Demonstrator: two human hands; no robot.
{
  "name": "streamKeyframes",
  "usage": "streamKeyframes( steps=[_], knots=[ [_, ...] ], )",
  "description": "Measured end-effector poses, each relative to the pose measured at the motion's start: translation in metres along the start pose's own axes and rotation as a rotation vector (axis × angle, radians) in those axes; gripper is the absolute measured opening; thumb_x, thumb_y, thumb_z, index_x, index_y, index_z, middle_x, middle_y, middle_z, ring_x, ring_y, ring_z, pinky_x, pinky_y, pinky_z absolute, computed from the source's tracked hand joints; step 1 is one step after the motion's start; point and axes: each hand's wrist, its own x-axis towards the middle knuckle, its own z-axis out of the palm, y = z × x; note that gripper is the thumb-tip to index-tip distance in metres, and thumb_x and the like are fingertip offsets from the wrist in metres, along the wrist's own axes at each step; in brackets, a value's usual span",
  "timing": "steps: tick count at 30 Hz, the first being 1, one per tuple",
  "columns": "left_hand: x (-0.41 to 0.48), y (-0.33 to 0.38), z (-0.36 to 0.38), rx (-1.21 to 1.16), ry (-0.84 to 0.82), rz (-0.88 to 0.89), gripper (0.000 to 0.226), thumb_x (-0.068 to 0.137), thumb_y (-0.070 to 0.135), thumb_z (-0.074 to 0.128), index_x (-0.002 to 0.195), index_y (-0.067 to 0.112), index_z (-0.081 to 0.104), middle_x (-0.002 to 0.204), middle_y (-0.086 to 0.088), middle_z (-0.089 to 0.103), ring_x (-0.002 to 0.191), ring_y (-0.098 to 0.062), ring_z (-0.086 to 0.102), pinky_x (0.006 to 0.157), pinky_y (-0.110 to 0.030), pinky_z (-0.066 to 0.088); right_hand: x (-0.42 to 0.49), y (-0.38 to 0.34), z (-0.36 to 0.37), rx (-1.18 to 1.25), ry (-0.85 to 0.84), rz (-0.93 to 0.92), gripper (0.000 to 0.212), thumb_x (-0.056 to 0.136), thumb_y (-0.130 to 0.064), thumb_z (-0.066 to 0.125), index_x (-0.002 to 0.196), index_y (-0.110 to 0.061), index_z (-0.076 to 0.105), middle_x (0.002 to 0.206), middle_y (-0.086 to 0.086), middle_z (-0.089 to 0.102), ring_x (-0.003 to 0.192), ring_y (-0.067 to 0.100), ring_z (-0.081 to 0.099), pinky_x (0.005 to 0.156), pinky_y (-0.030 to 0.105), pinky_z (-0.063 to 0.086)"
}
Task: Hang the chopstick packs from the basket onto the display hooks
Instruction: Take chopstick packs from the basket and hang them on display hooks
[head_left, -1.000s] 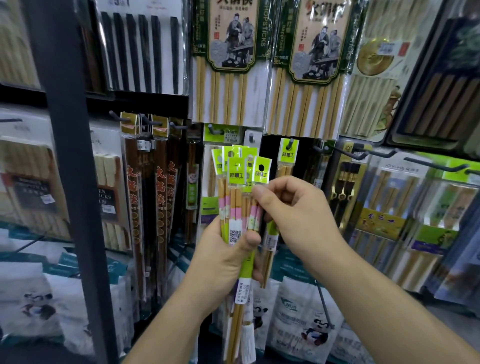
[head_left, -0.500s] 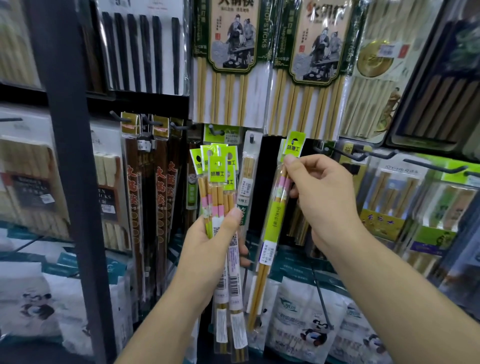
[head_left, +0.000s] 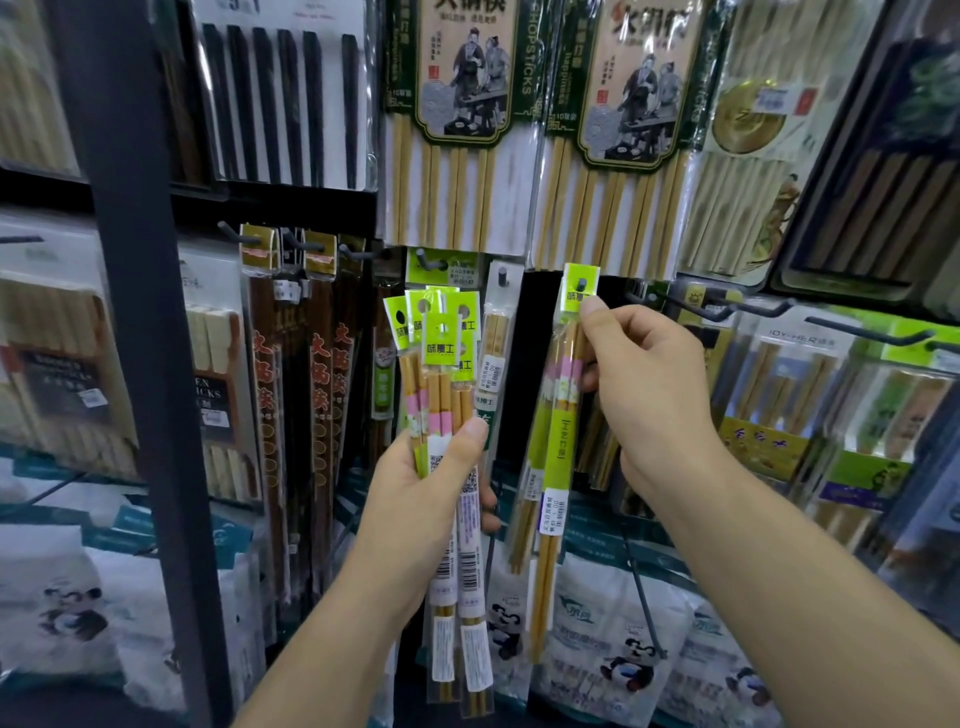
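My left hand (head_left: 431, 493) grips a bunch of several chopstick packs (head_left: 441, 374), each with a lime-green header and pink bands, held upright in front of the display. My right hand (head_left: 644, 374) pinches one more chopstick pack (head_left: 553, 441) near its green header. The hole in that header sits over the tip of a dark display hook (head_left: 582, 283). The pack hangs down and slightly left from there. The basket is out of view.
Hooks all around carry other chopstick packs: dark wood ones (head_left: 296, 395) at left, large bamboo sets (head_left: 457, 130) above, boxed sets (head_left: 810, 415) at right. Bare hooks (head_left: 727, 306) jut out to the right. A dark upright post (head_left: 140, 338) stands at left. Panda-print bags (head_left: 613, 660) hang below.
My right hand pulled one pack out of the bunch, carried it up and right, and brought its header to the hook. My left hand dropped a little with the remaining packs.
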Motion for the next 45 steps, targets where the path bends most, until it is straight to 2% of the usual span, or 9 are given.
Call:
streamKeyframes(
  steps=[8,14,21,24,28,31,36,40,45],
  knots=[
    [0.000,-0.001,-0.001,0.009,-0.009,0.010,0.022,0.078,0.058,0.072,0.088,0.039,0.071,0.068,-0.011,0.066,0.057,-0.024,0.065,0.054,-0.034,0.057,0.000,0.010,0.001,-0.075,0.025,-0.025,0.036,0.100,-0.037,0.063,0.074,-0.013,0.069,0.064,0.008,0.065,0.055,0.008,0.055,0.054,0.018,0.048],
    [-0.001,0.000,0.001,-0.017,-0.016,0.005,0.023,0.076,0.056,0.074,0.090,0.038,0.071,0.065,-0.009,0.066,0.052,-0.024,0.064,0.051,-0.032,0.056,-0.017,0.023,-0.003,-0.137,0.058,-0.004,0.026,0.095,-0.036,0.069,0.078,-0.016,0.064,0.057,-0.017,0.054,0.053,-0.002,0.048,0.054,0.015,0.042],
    [-0.005,-0.002,0.009,-0.032,-0.079,0.078,0.019,0.082,0.042,0.081,0.092,0.028,0.073,0.072,-0.011,0.069,0.060,-0.026,0.069,0.053,-0.035,0.059,-0.044,0.013,0.006,-0.074,-0.290,-0.067,0.008,0.091,-0.029,0.074,0.086,-0.024,0.072,0.079,-0.004,0.070,0.070,0.009,0.064,0.061,0.013,0.051],
    [-0.006,-0.001,0.010,-0.008,-0.063,0.088,0.022,0.082,0.038,0.080,0.096,0.023,0.073,0.077,-0.015,0.071,0.064,-0.028,0.070,0.053,-0.039,0.060,-0.044,0.014,0.010,-0.045,-0.316,-0.037,0.007,0.090,-0.024,0.076,0.085,-0.022,0.071,0.071,-0.008,0.069,0.066,0.000,0.063,0.061,0.014,0.050],
    [-0.006,-0.001,0.011,-0.028,-0.067,0.082,0.009,0.085,0.039,0.078,0.090,0.033,0.074,0.072,-0.002,0.070,0.058,-0.022,0.068,0.051,-0.034,0.058,-0.042,0.014,0.007,-0.081,-0.305,-0.042,0.009,0.091,-0.026,0.075,0.083,-0.024,0.075,0.077,0.001,0.072,0.071,0.016,0.067,0.064,0.026,0.057],
    [-0.005,-0.001,0.011,-0.063,-0.077,0.055,0.019,0.086,0.043,0.076,0.102,0.034,0.076,0.083,-0.002,0.076,0.066,-0.023,0.073,0.057,-0.037,0.061,-0.039,0.014,0.006,-0.125,-0.272,-0.054,0.014,0.093,-0.028,0.072,0.080,-0.026,0.076,0.077,0.005,0.071,0.075,0.025,0.067,0.070,0.040,0.059],
    [-0.002,-0.001,0.005,0.008,0.010,0.070,0.025,0.090,0.049,0.075,0.110,0.034,0.074,0.105,-0.005,0.080,0.099,-0.025,0.077,0.086,-0.047,0.060,-0.031,0.006,0.004,-0.063,-0.154,-0.078,0.019,0.095,-0.029,0.070,0.077,-0.025,0.075,0.067,0.000,0.067,0.062,0.007,0.058,0.059,0.021,0.050],
    [-0.001,0.000,0.002,0.021,0.072,0.060,0.022,0.080,0.051,0.073,0.087,0.030,0.073,0.075,-0.008,0.070,0.071,-0.024,0.070,0.062,-0.034,0.062,-0.012,-0.005,-0.001,0.003,-0.055,-0.039,0.027,0.099,-0.028,0.064,0.076,-0.017,0.073,0.066,0.006,0.065,0.058,0.008,0.053,0.052,0.019,0.044],
    [-0.001,0.003,-0.001,0.025,0.054,0.055,0.019,0.072,0.056,0.073,0.087,0.044,0.075,0.071,0.002,0.069,0.066,-0.014,0.069,0.057,-0.024,0.059,0.002,-0.008,0.002,-0.015,-0.005,-0.024,0.033,0.100,-0.026,0.063,0.070,-0.014,0.070,0.057,-0.003,0.060,0.051,0.004,0.052,0.055,0.017,0.048]
  ],
)
